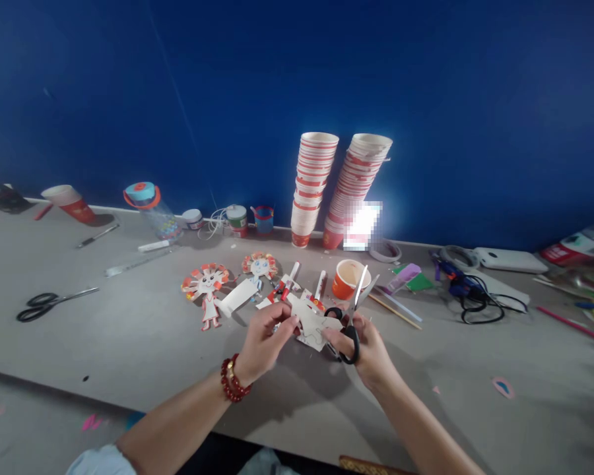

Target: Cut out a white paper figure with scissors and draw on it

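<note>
The left hand (266, 340) pinches paper (309, 322) at six o'clock; the right hand (372, 346) holds scissors (351, 323), blades parted toward one o'clock. Apparently cutting-out, between snips; next likely calls for lining blades to the outline, though cut edges look unclear.

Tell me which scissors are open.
The held scissors, in the right hand: their blades spread apart. The other pair lies shut on the table, far left.

No text or number is being shown legibly; the printing on the red label (557, 253), well to the right of the right fingers (340, 341), is being blurred beyond reading.
</note>
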Available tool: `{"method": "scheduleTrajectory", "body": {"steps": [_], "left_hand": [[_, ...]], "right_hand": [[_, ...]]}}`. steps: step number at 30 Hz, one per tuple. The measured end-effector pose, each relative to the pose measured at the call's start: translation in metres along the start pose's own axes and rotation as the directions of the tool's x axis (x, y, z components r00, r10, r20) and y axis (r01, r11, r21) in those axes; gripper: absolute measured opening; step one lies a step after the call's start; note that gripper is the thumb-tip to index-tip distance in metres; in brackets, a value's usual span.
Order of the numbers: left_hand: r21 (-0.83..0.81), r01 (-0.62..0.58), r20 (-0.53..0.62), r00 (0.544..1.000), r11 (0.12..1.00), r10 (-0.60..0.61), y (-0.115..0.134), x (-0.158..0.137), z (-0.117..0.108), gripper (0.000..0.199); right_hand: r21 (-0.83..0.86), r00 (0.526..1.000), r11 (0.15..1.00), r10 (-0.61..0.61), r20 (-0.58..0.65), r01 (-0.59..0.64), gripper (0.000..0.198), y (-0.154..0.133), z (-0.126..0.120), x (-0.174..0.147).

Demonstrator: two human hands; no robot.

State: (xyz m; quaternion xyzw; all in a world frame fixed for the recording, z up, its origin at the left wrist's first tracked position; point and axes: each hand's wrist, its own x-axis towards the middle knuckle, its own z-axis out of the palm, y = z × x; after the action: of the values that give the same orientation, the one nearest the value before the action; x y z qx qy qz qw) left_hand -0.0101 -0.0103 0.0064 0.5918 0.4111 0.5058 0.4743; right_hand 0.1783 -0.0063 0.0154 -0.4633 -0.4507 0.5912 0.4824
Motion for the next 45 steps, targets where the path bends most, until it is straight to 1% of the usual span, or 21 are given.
{"method": "scheduleTrajectory", "body": {"steps": [6, 11, 17, 24, 28, 32, 39, 43, 45], "left_hand": [[-0.046, -0.01, -0.037, 0.999, 0.999, 0.008, 0.009, 0.003, 0.0, 0.033], [-0.117, 0.02, 0.009, 1.0, 0.993, -0.019, 0.006, 0.001, 0.0, 0.027], [-0.055, -0.013, -0.004, 1.0, 0.998, 0.013, 0.0, 0.0, 0.0, 0.024], [-0.033, -0.052, -0.014, 0.999, 0.998, 0.051, 0.006, 0.0, 0.0, 0.023], [0.015, -0.041, -0.044, 0.998, 0.999, 0.042, 0.002, -0.001, 0.001, 0.022], [0.017, -0.035, -0.044, 0.998, 0.999, 0.035, -0.001, 0.0, 0.002, 0.023], [-0.004, -0.045, -0.043, 0.998, 0.999, 0.045, 0.001, 0.0, 0.001, 0.021], [-0.034, -0.048, -0.052, 0.998, 0.998, 0.046, 0.001, 0.001, 0.002, 0.019], [-0.044, -0.045, -0.056, 0.998, 0.998, 0.043, 0.002, 0.001, 0.002, 0.02]], "right_hand": [[-0.008, 1.0, 1.0, -0.014, 0.002, 0.014, 0.036, -0.003, 0.003, 0.001], [-0.039, 0.998, 0.998, -0.052, -0.041, 0.05, 0.036, -0.001, 0.004, 0.0], [-0.083, 0.992, 0.992, -0.097, -0.085, 0.09, 0.037, 0.001, 0.005, -0.001], [-0.08, 0.989, 0.99, -0.121, -0.08, 0.115, 0.034, -0.002, 0.008, -0.001], [-0.095, 0.987, 0.987, -0.138, -0.089, 0.129, 0.033, -0.001, 0.009, -0.001], [-0.082, 0.991, 0.991, -0.114, -0.074, 0.108, 0.035, 0.002, 0.009, -0.002], [-0.085, 0.994, 0.994, -0.081, -0.076, 0.075, 0.035, 0.007, 0.01, -0.003], [-0.086, 0.996, 0.994, -0.073, -0.044, 0.069, 0.033, 0.006, 0.011, -0.004], [-0.079, 0.996, 0.995, -0.07, -0.048, 0.066, 0.032, 0.004, 0.011, -0.004]]}}
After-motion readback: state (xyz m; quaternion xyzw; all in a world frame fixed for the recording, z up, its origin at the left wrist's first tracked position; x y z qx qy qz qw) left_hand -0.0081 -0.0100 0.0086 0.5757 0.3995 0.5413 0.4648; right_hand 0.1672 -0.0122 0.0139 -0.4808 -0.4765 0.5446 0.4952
